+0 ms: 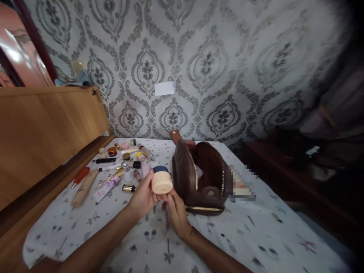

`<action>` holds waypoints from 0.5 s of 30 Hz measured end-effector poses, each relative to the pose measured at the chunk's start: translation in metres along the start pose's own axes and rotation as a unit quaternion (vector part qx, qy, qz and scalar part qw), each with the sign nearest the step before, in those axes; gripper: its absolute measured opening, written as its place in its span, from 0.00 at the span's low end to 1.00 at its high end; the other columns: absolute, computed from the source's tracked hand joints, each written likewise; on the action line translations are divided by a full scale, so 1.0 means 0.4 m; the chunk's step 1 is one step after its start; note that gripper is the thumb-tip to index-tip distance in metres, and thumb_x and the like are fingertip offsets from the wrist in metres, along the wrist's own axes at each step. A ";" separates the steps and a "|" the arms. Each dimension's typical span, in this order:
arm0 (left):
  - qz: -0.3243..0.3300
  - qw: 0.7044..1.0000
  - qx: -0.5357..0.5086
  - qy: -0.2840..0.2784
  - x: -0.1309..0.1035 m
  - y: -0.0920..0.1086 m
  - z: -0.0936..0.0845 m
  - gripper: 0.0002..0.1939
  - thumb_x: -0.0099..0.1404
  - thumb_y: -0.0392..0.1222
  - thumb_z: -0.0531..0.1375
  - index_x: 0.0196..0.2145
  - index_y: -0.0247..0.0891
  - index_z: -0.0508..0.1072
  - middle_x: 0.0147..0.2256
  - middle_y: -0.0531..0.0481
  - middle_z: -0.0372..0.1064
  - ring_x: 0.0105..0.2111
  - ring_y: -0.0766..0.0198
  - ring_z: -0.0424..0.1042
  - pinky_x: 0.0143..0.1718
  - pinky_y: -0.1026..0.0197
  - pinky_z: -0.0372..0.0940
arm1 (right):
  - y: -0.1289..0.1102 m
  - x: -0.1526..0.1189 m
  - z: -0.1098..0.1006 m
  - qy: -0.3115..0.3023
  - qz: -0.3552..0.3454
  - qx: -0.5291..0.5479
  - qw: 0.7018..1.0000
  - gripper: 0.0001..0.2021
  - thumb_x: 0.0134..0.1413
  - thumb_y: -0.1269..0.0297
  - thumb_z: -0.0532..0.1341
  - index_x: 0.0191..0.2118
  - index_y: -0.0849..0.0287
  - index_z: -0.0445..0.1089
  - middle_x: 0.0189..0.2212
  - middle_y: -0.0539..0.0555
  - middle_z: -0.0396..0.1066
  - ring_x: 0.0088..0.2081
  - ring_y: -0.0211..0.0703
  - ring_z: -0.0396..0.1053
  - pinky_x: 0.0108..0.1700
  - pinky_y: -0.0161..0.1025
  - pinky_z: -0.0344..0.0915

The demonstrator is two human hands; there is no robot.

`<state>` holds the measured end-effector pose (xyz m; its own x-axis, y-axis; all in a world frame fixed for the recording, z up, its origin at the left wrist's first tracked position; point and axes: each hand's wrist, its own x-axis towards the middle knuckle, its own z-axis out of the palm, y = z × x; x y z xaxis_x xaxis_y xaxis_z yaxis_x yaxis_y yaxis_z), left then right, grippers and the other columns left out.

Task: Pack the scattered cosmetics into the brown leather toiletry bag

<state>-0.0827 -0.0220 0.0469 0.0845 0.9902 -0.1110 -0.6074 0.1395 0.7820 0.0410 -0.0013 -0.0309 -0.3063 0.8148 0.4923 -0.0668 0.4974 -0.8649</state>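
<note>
**Cream jar held above a printed sheet**

Far left: wooden panel beside the sheet. Next, scattered cosmetics — tubes, small pots, bottles — lying loose on the white cloth. Left hand grips the jar's side, navy lid on; right hand, fingers partly curled, touches its lower edge. Behind: grey patterned wall, white rectangle on it. Rightward, brown bag, unzipped, just beside the jar. Far right — dark reddish ledge, shadowed.
</note>
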 end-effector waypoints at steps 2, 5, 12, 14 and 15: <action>0.084 0.993 0.079 0.024 -0.008 -0.015 -0.003 0.25 0.63 0.60 0.61 0.46 0.34 0.71 0.40 0.42 0.77 0.37 0.55 0.77 0.29 0.62 0.73 | -0.017 0.003 -0.002 -0.017 0.005 0.042 0.999 0.22 0.68 0.45 0.45 0.35 0.57 0.64 0.26 0.50 0.65 0.26 0.38 0.63 0.29 0.34 0.63; 0.186 0.957 0.214 0.069 -0.017 -0.031 -0.027 0.24 0.62 0.56 0.63 0.51 0.42 0.69 0.49 0.46 0.72 0.43 0.55 0.75 0.36 0.61 0.72 | -0.036 0.007 -0.009 -0.028 -0.001 0.065 0.997 0.23 0.66 0.42 0.47 0.39 0.57 0.65 0.28 0.50 0.65 0.26 0.38 0.63 0.29 0.35 0.63; 0.322 0.834 0.431 0.121 -0.004 -0.054 -0.066 0.24 0.67 0.60 0.55 0.51 0.41 0.69 0.52 0.44 0.69 0.52 0.51 0.68 0.54 0.54 0.62 | -0.030 0.000 -0.019 -0.011 -0.004 0.047 0.999 0.22 0.63 0.44 0.52 0.47 0.58 0.66 0.33 0.52 0.67 0.30 0.40 0.65 0.31 0.35 0.64; 0.339 0.819 0.447 0.124 0.002 -0.062 -0.066 0.24 0.68 0.61 0.52 0.51 0.41 0.69 0.51 0.44 0.70 0.52 0.52 0.68 0.54 0.54 0.60 | -0.032 0.001 -0.021 -0.009 -0.006 0.043 0.999 0.20 0.63 0.46 0.53 0.48 0.58 0.65 0.35 0.53 0.68 0.33 0.41 0.66 0.34 0.36 0.65; 0.345 0.814 0.450 0.127 0.004 -0.065 -0.067 0.24 0.69 0.61 0.51 0.51 0.41 0.70 0.51 0.44 0.70 0.52 0.52 0.68 0.54 0.54 0.60 | -0.034 0.002 -0.022 -0.009 -0.009 0.041 0.999 0.20 0.62 0.47 0.54 0.48 0.58 0.65 0.36 0.53 0.67 0.34 0.42 0.66 0.35 0.36 0.65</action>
<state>-0.0879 -0.0241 0.0099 -0.2667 0.8174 0.5105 0.3922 -0.3918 0.8323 0.0502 -0.0047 -0.0179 -0.3213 0.8000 0.5068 -0.1505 0.4852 -0.8614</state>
